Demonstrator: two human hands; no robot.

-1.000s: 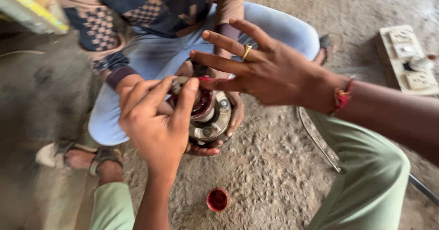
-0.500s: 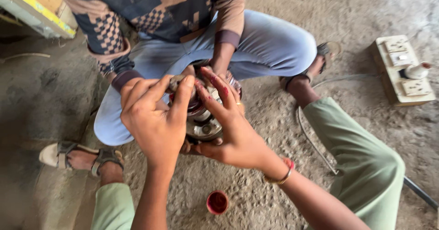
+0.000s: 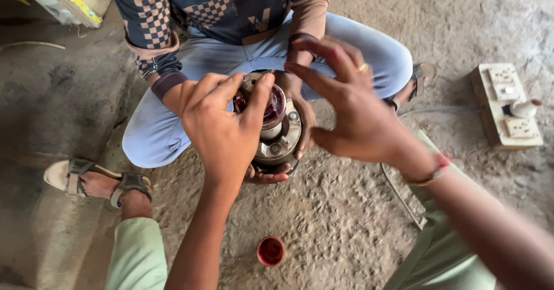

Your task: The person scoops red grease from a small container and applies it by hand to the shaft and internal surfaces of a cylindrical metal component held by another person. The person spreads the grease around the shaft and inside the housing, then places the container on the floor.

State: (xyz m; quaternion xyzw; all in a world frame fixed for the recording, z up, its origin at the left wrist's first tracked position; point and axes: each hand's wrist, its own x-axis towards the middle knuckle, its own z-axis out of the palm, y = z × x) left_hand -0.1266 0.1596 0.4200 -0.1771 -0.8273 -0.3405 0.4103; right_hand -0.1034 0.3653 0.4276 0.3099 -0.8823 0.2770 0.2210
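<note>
Pressing red grease into the wheel hub [image 3: 277, 134], the left hand [image 3: 222, 128] works with fingertips pinched on its greased centre; the right hand [image 3: 352, 114] hovers open beside it. Another person's hand [image 3: 266, 176] cradles the hub from below. Spread grease evenly, keeping grit out.

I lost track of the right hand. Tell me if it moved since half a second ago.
Yes. The right hand has lifted off the metal hub toward the socket board.

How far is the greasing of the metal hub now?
Done: red grease already coats the metal hub's centre. In hand: the left hand presses fingertips into it; the right hand hovers beside, apart. Left: the bolted flange looks bare; the small red cap lies on the ground.
</note>
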